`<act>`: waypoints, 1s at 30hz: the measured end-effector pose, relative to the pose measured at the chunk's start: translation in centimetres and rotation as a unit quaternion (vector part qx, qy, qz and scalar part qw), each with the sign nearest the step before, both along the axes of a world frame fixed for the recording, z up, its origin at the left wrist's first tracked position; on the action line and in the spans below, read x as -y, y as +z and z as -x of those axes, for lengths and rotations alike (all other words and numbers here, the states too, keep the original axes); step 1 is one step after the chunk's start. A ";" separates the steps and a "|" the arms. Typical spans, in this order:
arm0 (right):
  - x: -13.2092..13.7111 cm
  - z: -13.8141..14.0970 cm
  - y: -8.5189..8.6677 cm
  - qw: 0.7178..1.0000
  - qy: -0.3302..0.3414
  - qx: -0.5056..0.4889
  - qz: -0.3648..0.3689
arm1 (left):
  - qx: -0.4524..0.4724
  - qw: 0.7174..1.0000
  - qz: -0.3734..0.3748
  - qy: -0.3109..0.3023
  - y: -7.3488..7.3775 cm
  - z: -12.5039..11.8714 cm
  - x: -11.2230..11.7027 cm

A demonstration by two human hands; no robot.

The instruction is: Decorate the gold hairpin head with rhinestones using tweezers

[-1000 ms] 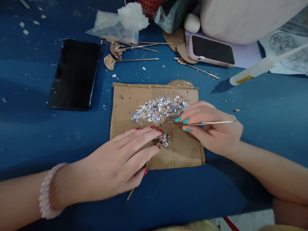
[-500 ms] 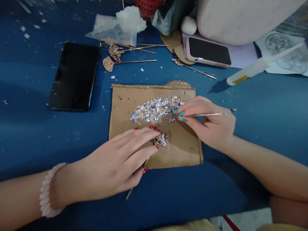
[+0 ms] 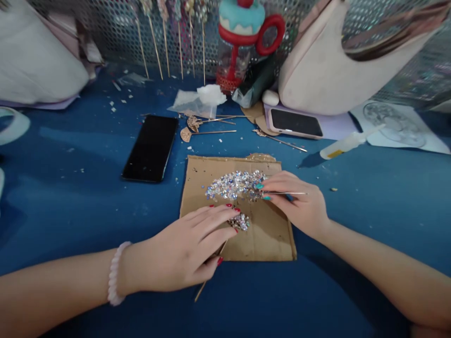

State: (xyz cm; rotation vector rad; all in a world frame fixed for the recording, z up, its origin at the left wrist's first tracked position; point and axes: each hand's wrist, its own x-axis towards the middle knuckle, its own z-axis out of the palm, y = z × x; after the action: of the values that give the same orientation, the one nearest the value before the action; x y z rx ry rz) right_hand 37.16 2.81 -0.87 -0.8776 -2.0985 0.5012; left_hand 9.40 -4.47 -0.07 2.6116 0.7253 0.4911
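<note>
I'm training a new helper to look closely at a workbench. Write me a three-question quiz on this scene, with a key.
1. Multiple choice: What does the right hand hold?
A) A white bottle
B) A slim metal tool
C) A phone in a pink case

2. True or false: The left hand rests on the black-screened device.

3. Fill in the blank: The loose, glittering gems lie spread on a piece of ____.

Key:
1. B
2. False; its fingertips are at the gem-covered ornament.
3. cardboard
</note>
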 end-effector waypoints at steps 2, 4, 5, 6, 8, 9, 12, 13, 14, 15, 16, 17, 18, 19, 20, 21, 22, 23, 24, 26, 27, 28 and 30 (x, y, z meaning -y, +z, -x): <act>-0.1 0.0 -0.1 1.000 0.000 -0.001 -0.002 | 0.004 1.000 -0.001 0.003 -0.1 0.0 0.1; -0.1 0.0 -0.2 1.000 0.001 0.000 -0.004 | 0.007 1.000 0.001 0.006 -0.2 0.0 0.1; -0.1 0.0 -0.2 1.000 0.003 -0.001 -0.004 | 0.009 1.000 0.003 0.007 -0.2 0.0 0.2; -0.2 -0.1 -0.2 1.000 0.006 -0.002 -0.005 | 0.009 1.000 0.004 0.008 -0.3 0.0 0.2; -0.2 -0.1 -0.2 1.000 0.008 0.000 -0.005 | 0.010 1.000 0.004 0.012 -0.3 0.0 0.2; -0.2 -0.1 -0.3 1.000 0.007 0.002 -0.003 | 0.010 1.000 0.004 0.014 -0.4 0.0 0.2; -0.2 -0.1 -0.4 1.000 -0.002 0.005 0.007 | 0.012 1.000 0.003 0.022 -0.4 0.0 0.2; -0.2 -0.1 -0.4 1.000 -0.006 0.006 0.011 | 0.012 1.000 0.002 0.025 -0.4 0.0 0.2; -0.2 -0.1 -0.4 1.000 -0.009 0.007 0.014 | 0.012 1.000 0.002 0.026 -0.4 0.0 0.2; -0.2 -0.1 -0.4 1.000 -0.012 0.009 0.016 | 0.013 1.000 0.001 0.028 -0.4 0.0 0.2; -0.2 -0.1 -0.4 1.000 -0.015 0.009 0.018 | 0.014 0.999 0.000 0.029 -0.4 0.0 0.2; -0.2 0.0 -0.4 1.000 -0.017 0.009 0.019 | 0.015 0.999 0.000 0.030 -0.4 0.0 0.2; -0.2 0.0 -0.5 1.000 -0.019 0.008 0.021 | 0.016 0.999 -0.001 0.032 -0.4 0.0 0.2; -0.2 0.0 -0.5 1.000 -0.020 0.007 0.023 | 0.017 0.999 -0.002 0.033 -0.4 0.0 0.2; -0.2 0.0 -0.5 0.999 -0.022 0.009 0.024 | 0.018 0.999 -0.002 0.033 -0.3 0.0 0.2; -0.2 -0.1 -0.6 0.999 -0.025 0.011 0.025 | 0.018 0.999 -0.001 0.034 -0.3 -0.1 0.2; -0.2 -0.1 -0.6 0.999 -0.028 0.014 0.027 | 0.017 0.999 0.000 0.034 -0.3 -0.1 0.2; -0.2 -0.1 -0.6 0.999 -0.032 0.017 0.029 | 0.016 0.999 -0.001 0.035 -0.3 -0.1 0.2; -0.2 -0.1 -0.6 0.999 -0.035 0.019 0.033 | 0.017 0.999 -0.002 0.035 -0.3 -0.1 0.2; -0.1 -0.1 -0.7 0.998 -0.040 0.021 0.042 | 0.019 0.999 -0.005 0.034 -0.2 -0.1 0.2; -0.1 -0.1 -0.7 0.998 -0.042 0.021 0.045 | 0.021 0.999 -0.007 0.034 -0.2 -0.1 0.2; -0.1 -0.1 -0.7 0.998 -0.042 0.022 0.046 | 0.023 0.999 -0.008 0.034 -0.2 0.0 0.1; -0.1 -0.1 -0.6 0.998 -0.040 0.023 0.044 | 0.025 0.999 -0.008 0.034 -0.2 0.0 0.1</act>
State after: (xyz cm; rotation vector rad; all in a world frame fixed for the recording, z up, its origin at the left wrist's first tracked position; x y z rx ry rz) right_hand 37.25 2.92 -1.52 -1.0292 -2.0865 0.5386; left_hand 9.42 -4.60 -0.23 2.5867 0.8003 0.5817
